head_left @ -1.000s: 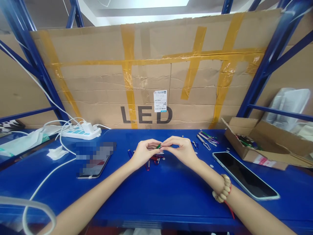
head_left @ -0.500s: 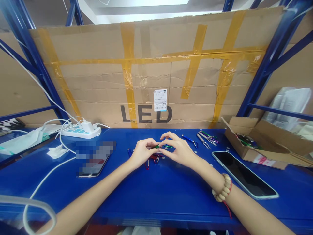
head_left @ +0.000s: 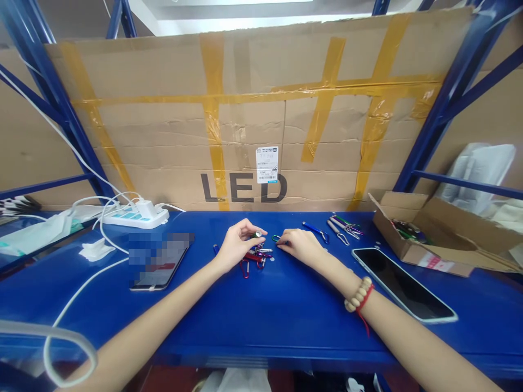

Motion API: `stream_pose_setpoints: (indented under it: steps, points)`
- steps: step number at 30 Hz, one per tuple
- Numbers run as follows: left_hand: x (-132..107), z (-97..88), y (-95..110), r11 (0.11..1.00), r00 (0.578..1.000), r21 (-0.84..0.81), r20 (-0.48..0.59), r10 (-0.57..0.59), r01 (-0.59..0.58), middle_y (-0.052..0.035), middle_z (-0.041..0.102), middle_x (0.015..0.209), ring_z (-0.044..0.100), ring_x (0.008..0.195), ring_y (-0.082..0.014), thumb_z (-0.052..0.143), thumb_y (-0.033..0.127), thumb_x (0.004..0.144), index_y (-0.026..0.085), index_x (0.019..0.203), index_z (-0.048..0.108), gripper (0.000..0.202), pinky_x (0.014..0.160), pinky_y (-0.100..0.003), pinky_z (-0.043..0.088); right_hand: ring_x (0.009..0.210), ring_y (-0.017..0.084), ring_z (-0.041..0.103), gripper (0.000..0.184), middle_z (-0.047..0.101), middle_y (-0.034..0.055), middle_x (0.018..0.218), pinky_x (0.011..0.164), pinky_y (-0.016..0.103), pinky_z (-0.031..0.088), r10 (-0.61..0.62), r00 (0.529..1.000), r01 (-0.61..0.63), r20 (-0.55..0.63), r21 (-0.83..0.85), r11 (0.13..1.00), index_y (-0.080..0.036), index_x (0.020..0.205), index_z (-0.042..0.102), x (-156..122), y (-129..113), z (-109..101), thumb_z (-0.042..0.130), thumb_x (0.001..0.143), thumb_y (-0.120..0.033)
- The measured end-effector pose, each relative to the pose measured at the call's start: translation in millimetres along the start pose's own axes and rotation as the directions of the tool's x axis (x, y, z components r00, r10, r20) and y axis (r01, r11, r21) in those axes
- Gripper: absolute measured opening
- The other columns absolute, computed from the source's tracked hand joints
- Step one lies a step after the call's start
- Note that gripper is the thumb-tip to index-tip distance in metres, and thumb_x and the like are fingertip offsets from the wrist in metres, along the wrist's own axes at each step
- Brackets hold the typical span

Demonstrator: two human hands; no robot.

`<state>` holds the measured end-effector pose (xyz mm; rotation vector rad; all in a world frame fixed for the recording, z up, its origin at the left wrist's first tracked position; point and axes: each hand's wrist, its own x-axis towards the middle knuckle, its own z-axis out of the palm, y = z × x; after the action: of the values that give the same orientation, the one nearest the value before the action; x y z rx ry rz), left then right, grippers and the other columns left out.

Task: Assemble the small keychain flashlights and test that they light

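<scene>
Between the thumb and fingers of my left hand (head_left: 237, 242) is a small green tube (head_left: 256, 234), its round silvery end facing me. My right hand (head_left: 302, 244) is closed low over the table, fingers pinched by a green carabiner clip (head_left: 275, 238) whose loop sticks out to the left; the rest is hidden under the fingers. Below my left hand lies a small pile of red and purple carabiner keychains (head_left: 257, 258). Beyond my right hand rest a blue keychain with a carabiner (head_left: 316, 231) and a group of silver, purple and green ones (head_left: 345, 227).
An open cardboard box (head_left: 433, 256) with more small items stands at right, beside a phone (head_left: 404, 283). Another phone (head_left: 161, 264), a white charger (head_left: 96, 249) and a power strip (head_left: 137, 218) with cables are at left. A taped cardboard sheet (head_left: 245, 125) closes the back.
My hands have moved apart from close together. The left now shows the green tube's end upward; the right has lowered toward the table, its fingers closing beside the green clip.
</scene>
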<state>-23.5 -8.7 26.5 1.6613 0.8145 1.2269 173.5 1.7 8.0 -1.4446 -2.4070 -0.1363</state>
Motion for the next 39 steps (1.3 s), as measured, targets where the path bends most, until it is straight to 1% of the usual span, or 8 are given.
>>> stream_pose_setpoints:
  steps: [7, 10, 14, 17, 25, 29, 33, 39]
  points:
    - [-2, 1.8, -1, 0.999, 0.998, -0.011, 0.042, -0.052, 0.052, -0.0072, 0.072, 0.084, 0.066, 0.085, -0.0194, 0.074, 0.029, 0.062, 0.016, 0.070, 0.048, 0.030, 0.086, -0.039, 0.047, 0.073, 0.018, 0.064, 0.014, 0.068, 0.0072, 0.081, 0.058, 0.023, 0.043, 0.009, 1.000, -0.010, -0.014, -0.023, 1.000, -0.018, 0.077, 0.070, 5, 1, 1, 0.057, 0.078, -0.015]
    - [-1, 1.4, -3, 0.998, 0.997, 0.000, 0.024, -0.069, 0.069, -0.0062, 0.071, 0.081, 0.067, 0.082, -0.0192, 0.074, 0.028, 0.062, 0.016, 0.070, 0.048, 0.029, 0.083, -0.038, 0.048, 0.068, 0.015, 0.063, 0.012, 0.068, 0.0052, 0.076, 0.061, 0.023, 0.046, -0.020, 0.985, 0.048, -0.171, 0.164, 0.985, -0.017, 0.074, 0.069, 4, -6, -4, 0.057, 0.077, -0.015]
    - [-1, 1.7, -5, 0.997, 0.997, 0.027, 0.032, -0.076, 0.075, -0.0051, 0.071, 0.078, 0.067, 0.080, -0.0190, 0.073, 0.024, 0.061, 0.015, 0.071, 0.053, 0.025, 0.081, -0.035, 0.049, 0.072, 0.013, 0.063, 0.012, 0.069, 0.0040, 0.079, 0.068, 0.024, 0.050, -0.028, 0.828, 0.282, -0.561, 0.371, 0.885, -0.018, 0.078, 0.068, -1, -25, -12, 0.057, 0.080, -0.021]
    - [-1, 2.1, -5, 0.997, 0.997, 0.053, 0.038, -0.066, 0.064, -0.0044, 0.070, 0.077, 0.067, 0.077, -0.0187, 0.073, 0.023, 0.061, 0.015, 0.071, 0.055, 0.022, 0.078, -0.034, 0.050, 0.074, 0.013, 0.062, 0.013, 0.068, 0.0047, 0.081, 0.068, 0.025, 0.051, -0.117, 0.779, 0.417, -0.616, 0.369, 0.831, -0.019, 0.080, 0.068, -3, -35, -13, 0.056, 0.082, -0.023]
    - [-1, 2.8, -11, 0.997, 0.997, 0.032, 0.030, -0.076, 0.075, -0.0042, 0.069, 0.076, 0.066, 0.076, -0.0181, 0.072, 0.021, 0.059, 0.015, 0.067, 0.052, 0.022, 0.076, -0.032, 0.050, 0.084, 0.015, 0.058, 0.016, 0.063, 0.0062, 0.095, 0.071, 0.028, 0.049, -0.171, 0.873, 0.361, -0.457, 0.368, 0.857, -0.021, 0.080, 0.071, -4, -34, -12, 0.057, 0.082, -0.028]
    - [0, 3.6, -11, 0.996, 0.996, 0.026, 0.024, -0.085, 0.085, -0.0044, 0.069, 0.076, 0.066, 0.077, -0.0181, 0.074, 0.023, 0.059, 0.014, 0.068, 0.053, 0.024, 0.079, -0.034, 0.050, 0.070, 0.012, 0.060, 0.018, 0.066, 0.0044, 0.083, 0.060, 0.023, 0.047, 0.018, 0.915, 0.187, -0.403, 0.463, 0.867, -0.019, 0.081, 0.071, -2, -24, -24, 0.058, 0.081, -0.031]
    - [1, 0.3, -8, 0.996, 0.999, 0.079, 0.000, -0.049, 0.049, -0.0064, 0.070, 0.083, 0.065, 0.083, -0.0191, 0.073, 0.027, 0.062, 0.014, 0.075, 0.058, 0.024, 0.084, -0.036, 0.048, 0.064, 0.014, 0.061, 0.019, 0.070, 0.0029, 0.080, 0.058, 0.024, 0.045, 0.163, 0.976, -0.118, -0.143, 0.282, 0.952, -0.022, 0.086, 0.072, -2, 0, -33, 0.067, 0.073, -0.034]
    - [0, -1.1, -3, 0.994, 0.997, 0.080, 0.029, -0.071, 0.068, -0.0091, 0.070, 0.095, 0.063, 0.094, -0.0210, 0.067, 0.035, 0.070, 0.015, 0.094, 0.064, 0.032, 0.086, -0.035, 0.047, 0.073, 0.019, 0.066, 0.009, 0.072, 0.0063, 0.075, 0.065, 0.025, 0.047, 0.208, 0.964, -0.230, 0.166, 0.125, 0.965, -0.018, 0.076, 0.074, 0, 22, -22, 0.068, 0.070, -0.020]
